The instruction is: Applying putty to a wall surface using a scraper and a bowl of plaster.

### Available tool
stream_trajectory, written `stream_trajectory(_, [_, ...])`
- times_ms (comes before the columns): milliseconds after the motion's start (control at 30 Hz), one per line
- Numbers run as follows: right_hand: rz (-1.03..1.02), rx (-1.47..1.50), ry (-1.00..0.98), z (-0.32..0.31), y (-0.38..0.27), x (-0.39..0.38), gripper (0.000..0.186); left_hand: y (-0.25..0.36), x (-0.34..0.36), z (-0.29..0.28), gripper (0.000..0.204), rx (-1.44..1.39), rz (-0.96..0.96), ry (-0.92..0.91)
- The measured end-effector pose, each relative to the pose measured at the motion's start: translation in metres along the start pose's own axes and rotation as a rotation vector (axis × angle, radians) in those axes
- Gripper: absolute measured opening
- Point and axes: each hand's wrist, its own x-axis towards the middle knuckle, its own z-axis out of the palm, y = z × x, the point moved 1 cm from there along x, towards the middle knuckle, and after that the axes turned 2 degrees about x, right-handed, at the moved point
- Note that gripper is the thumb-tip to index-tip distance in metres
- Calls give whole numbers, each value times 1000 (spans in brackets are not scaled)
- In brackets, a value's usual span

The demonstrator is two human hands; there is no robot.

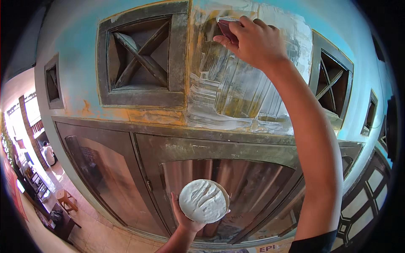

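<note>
My left hand (187, 220) is wrapped round a round tub of white putty (202, 200), held up low in the middle, its top thick and creased. High on the wall, my right hand (262, 43) grips a dark red putty scraper (228, 31) between thumb and fingers. The scraper's pale edge lies against the wall, near the top of a patch smeared with white putty (240, 90). Streaks of grey, ochre and brown show through that patch. What the far fingers of my left hand do behind the tub is hidden.
Dark wooden vents with crossed bars flank the patch, one at left (143, 55) and one at right (333, 80). Below runs a brown door frame (202, 137) with glass panels. A wooden stool (66, 199) stands far left on the tiled floor; a person (48, 154) sits beyond it.
</note>
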Motion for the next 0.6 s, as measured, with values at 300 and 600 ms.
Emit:
stream_trajectory(300, [-64,47,-44,9,-3,-14,52,-1,2,-5,101,-6,-12,-17])
stream_trajectory(600, [-177,61,-95,4,-19,-50,27,-2,-2,-4,97,4,-36,-55])
